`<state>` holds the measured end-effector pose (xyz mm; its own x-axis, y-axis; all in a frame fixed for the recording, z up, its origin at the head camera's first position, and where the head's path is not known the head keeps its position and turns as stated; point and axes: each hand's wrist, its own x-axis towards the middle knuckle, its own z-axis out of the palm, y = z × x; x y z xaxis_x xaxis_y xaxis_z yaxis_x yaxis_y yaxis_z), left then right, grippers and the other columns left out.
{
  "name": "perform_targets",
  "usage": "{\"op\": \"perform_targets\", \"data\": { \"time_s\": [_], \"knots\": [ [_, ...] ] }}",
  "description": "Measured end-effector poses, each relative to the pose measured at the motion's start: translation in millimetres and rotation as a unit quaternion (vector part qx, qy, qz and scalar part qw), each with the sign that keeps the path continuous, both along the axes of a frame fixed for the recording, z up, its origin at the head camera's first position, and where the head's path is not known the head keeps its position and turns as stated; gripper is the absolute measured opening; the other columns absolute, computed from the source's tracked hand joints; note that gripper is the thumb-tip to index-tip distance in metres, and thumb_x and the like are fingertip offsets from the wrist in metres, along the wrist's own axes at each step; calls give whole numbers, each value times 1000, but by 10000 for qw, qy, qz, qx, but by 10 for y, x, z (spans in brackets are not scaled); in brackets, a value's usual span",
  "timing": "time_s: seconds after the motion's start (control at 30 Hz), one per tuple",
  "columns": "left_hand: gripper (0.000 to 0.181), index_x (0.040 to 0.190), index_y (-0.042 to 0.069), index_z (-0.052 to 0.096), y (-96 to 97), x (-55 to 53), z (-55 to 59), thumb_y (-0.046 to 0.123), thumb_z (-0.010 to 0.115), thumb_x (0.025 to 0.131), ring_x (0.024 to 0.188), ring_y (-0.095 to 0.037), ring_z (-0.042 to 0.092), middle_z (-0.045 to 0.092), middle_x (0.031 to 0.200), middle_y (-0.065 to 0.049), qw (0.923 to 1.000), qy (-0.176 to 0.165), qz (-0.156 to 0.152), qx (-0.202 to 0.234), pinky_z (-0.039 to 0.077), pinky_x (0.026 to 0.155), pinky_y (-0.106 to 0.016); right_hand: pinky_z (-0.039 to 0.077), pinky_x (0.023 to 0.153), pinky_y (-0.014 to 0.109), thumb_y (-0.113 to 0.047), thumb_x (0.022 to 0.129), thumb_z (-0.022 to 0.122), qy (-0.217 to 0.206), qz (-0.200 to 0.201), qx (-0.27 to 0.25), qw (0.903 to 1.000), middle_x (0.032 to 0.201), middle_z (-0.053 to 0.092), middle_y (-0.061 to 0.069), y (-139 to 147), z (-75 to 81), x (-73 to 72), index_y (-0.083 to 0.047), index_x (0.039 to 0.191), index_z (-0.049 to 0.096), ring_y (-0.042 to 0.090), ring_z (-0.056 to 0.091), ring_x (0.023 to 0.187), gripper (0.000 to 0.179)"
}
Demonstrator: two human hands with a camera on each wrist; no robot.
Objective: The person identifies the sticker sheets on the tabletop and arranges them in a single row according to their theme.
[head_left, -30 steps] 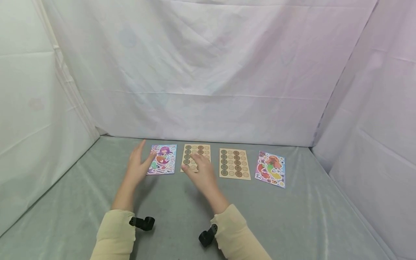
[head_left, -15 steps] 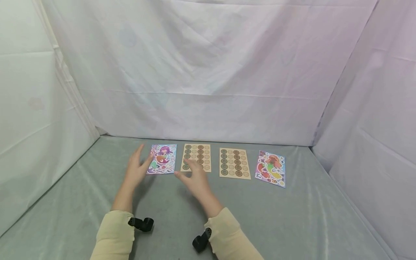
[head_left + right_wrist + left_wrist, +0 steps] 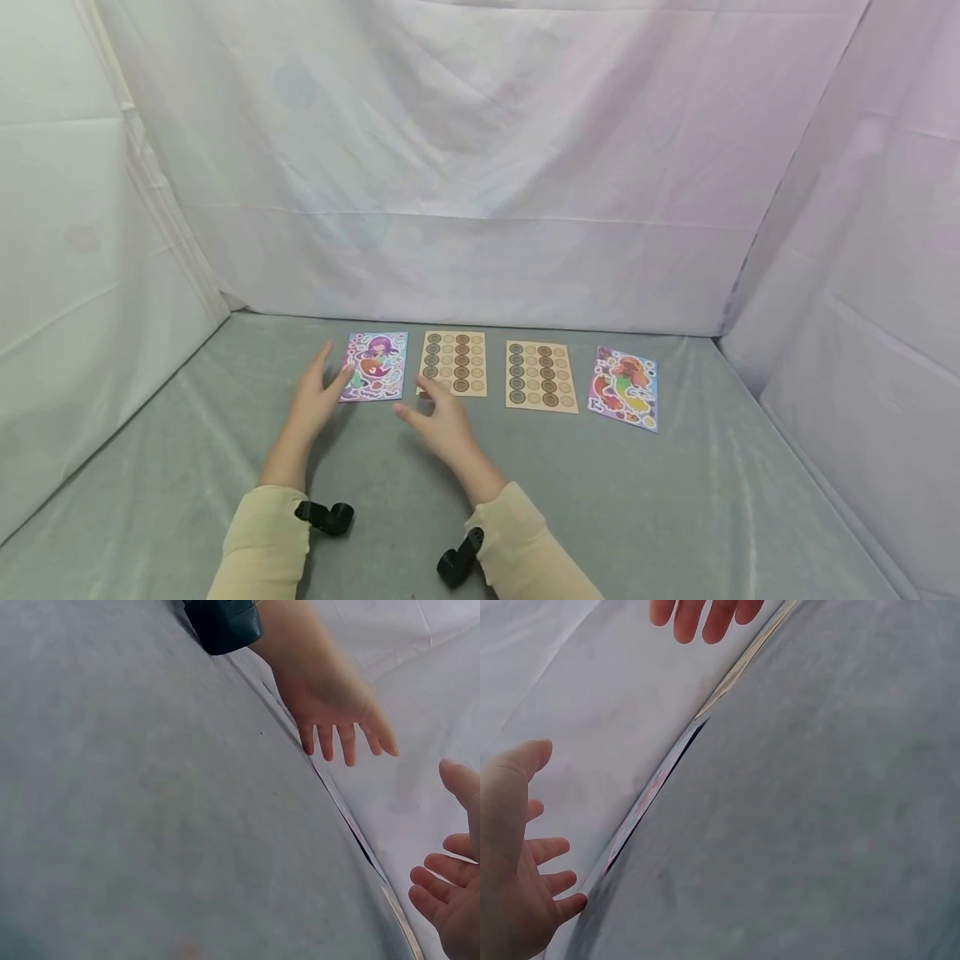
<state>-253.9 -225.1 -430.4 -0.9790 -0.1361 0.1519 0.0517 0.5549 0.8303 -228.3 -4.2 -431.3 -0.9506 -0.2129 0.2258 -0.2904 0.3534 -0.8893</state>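
Note:
My left hand (image 3: 313,402) hovers by the left edge of a mermaid sticker sheet (image 3: 375,367), its fingers spread and nothing in them. In front of a tan sheet with rows of round stickers (image 3: 461,362) is my right hand (image 3: 444,425), also empty, thumb and fingers apart; it covers that sheet's near left corner. The left wrist view has the left hand (image 3: 517,862) with relaxed fingers beside the thin edge of the mermaid sheet (image 3: 652,791). In the right wrist view the right hand (image 3: 454,877) appears at the right border, fingers loosely bent around nothing.
A second tan sheet of round stickers (image 3: 542,377) lies to the right, and beyond it another mermaid sticker sheet (image 3: 624,389), slightly turned. All lie on a grey cloth-covered table (image 3: 675,517). White curtains (image 3: 480,167) enclose the back and sides. Each sleeve bears a black wrist camera (image 3: 326,517).
The right hand has moved left and toward me, nearer the left hand, uncovering more of the first tan sheet. The left hand has drawn back very slightly. The sheets stay in place.

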Motion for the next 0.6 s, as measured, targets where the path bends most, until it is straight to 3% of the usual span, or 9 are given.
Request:
{"op": "perform_targets", "data": {
  "time_s": [0.23, 0.6],
  "knots": [
    [72, 153, 5, 12, 19, 29, -61, 35, 49, 100, 142, -38, 10, 14, 156, -22, 9994, -345, -21, 83, 10, 113, -53, 48, 93, 38, -31, 87, 71, -615, 224, -396, 9971, 138, 51, 11, -29, -39, 14, -2, 140, 46, 30, 55, 116, 65],
    [69, 152, 2, 17, 20, 22, -112, 32, 50, 99, 141, -38, 16, 20, 153, -24, 9990, -405, 168, 26, 14, 113, -51, 44, 98, 37, -29, 90, 68, -1060, 608, -518, 9912, 139, 49, 15, -29, -153, -19, -4, 144, 41, 27, 50, 122, 65]
  ]
}}
